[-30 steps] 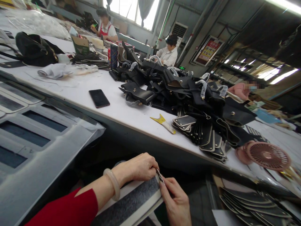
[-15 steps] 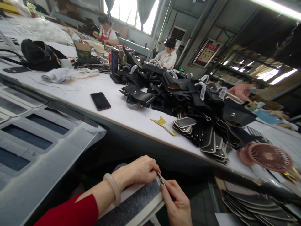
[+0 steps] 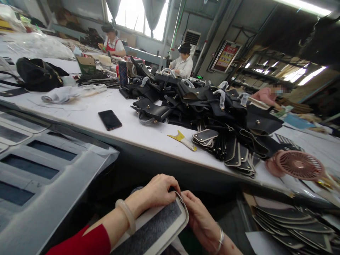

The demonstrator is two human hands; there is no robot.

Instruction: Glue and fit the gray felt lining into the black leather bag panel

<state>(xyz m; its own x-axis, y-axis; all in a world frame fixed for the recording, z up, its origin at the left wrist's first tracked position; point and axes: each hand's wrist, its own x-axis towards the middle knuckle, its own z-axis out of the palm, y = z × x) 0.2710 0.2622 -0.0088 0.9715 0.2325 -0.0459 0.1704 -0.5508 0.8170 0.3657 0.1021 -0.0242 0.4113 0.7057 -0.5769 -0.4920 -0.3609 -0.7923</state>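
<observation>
A dark panel with a pale border [image 3: 156, 228] lies slanted at the bottom centre, its rounded corner pointing up and right. My left hand [image 3: 160, 190] is closed on the panel's upper edge near that corner. On the corner's right side, my right hand [image 3: 196, 214] has its fingers pinched at the edge, and the fingertips of both hands are close together. Whatever small part lies between the fingertips is hidden.
Black bags [image 3: 207, 101] are heaped on the white table [image 3: 79, 113], near a phone [image 3: 109, 119], a yellow tool [image 3: 182, 140] and a pink fan [image 3: 299, 164]. More panels [image 3: 297, 226] lie stacked at lower right. Three people are in the background.
My right hand has turned and moved up along the corner, bringing its wrist and bracelet into view. The corner's rounded rim shows more now. The whole view has shifted slightly.
</observation>
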